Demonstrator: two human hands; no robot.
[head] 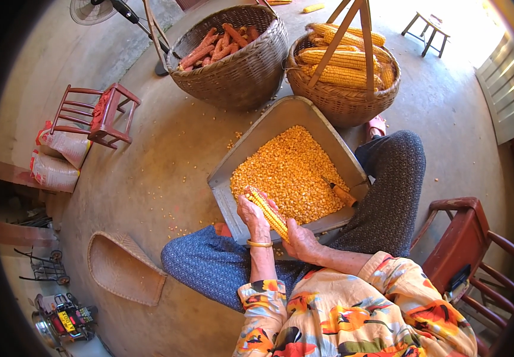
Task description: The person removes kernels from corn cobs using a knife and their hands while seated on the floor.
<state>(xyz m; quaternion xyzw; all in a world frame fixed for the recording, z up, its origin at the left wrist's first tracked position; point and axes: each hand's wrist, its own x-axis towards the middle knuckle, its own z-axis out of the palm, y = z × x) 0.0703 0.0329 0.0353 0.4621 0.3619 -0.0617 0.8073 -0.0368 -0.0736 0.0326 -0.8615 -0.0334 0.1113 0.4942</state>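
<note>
Both my hands hold one ear of dried yellow corn (269, 215) at a slant over the near edge of a large scoop-shaped metal pan (283, 117). My left hand (254, 215) wraps its upper end, where bare reddish cob shows among the kernels. Around the lower end closes my right hand (300, 241). Loose corn kernels (290, 165) cover much of the pan's floor. On them, at the right, lies a pointed hand tool with a wooden handle (344, 195), its tip among the kernels.
Beyond the pan stand a wicker basket of stripped red cobs (234, 85) and another of whole corn ears (344, 102). A woven scoop (120, 272) lies at left. Wooden chairs stand left (109, 111) and right (457, 236). Sacks (56, 169) lean by the wall.
</note>
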